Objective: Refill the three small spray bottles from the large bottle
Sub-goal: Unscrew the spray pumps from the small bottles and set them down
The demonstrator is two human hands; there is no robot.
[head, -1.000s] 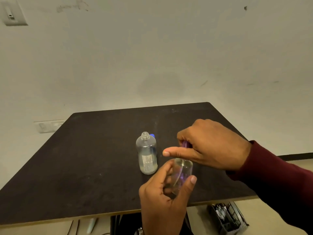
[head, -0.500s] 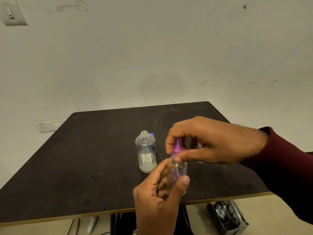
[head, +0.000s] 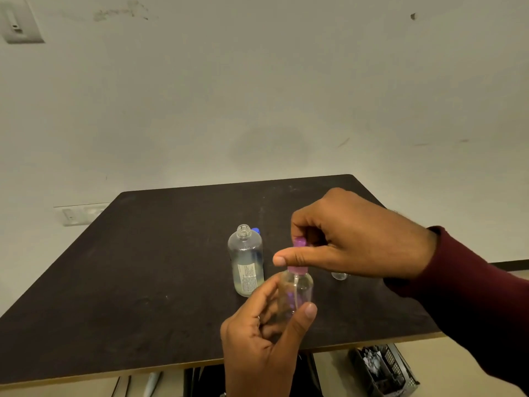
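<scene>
— What's going on down at the bottom centre of the frame?

— The left hand [head: 259,338] is wrapping its thumb and fingers around a small clear spray bottle [head: 294,292], holding it upright above the near edge of the dark table [head: 128,282]. Just above, the right hand [head: 352,239] is pinching the purple pump top [head: 298,255] on the neck, likely twisting it.

— On or off?

— I cannot tell, nor how full it is.

— And farther back?

— The large bottle [head: 246,262] is standing uncapped at centre, mostly drained, a blue cap [head: 255,230] behind it. Another small clear bottle [head: 339,275] is peeking out under the right hand. A third isn't showing, so the refilling looks partway at best.
</scene>
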